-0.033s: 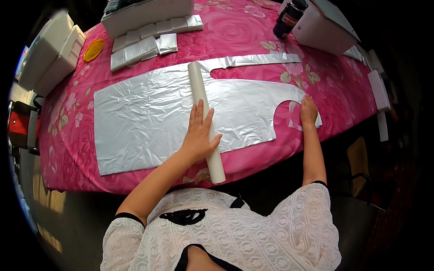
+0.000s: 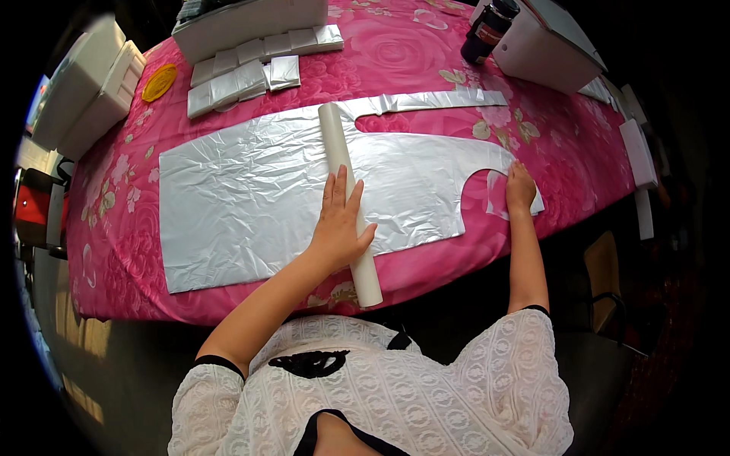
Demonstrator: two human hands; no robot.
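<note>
A large silver plastic carrier bag [image 2: 220, 205] with cut-out handles lies flat and creased on the table. Across it rests a long off-white tube [image 2: 367, 281], its near end sticking out past the bag's edge. My left hand [image 2: 340, 226] lies on the tube with its fingers spread, not wrapped round it. At the right end of the bag, my right hand [image 2: 520, 188] is closed on the tip of the nearer handle; its fingertips are partly hidden. A pale folded bit [image 2: 496, 196] shows beside that hand. The farther handle [image 2: 449, 100] stretches out loose.
Folded silver packets [image 2: 243, 80] sit in rows at the back left by a white box [image 2: 251, 29]. A yellow round thing [image 2: 159, 83] lies farther left, near white foam boxes [image 2: 95, 91]. A dark flask [image 2: 489, 32] and another white box [image 2: 544, 47] stand back right on the pink floral tablecloth [image 2: 395, 53].
</note>
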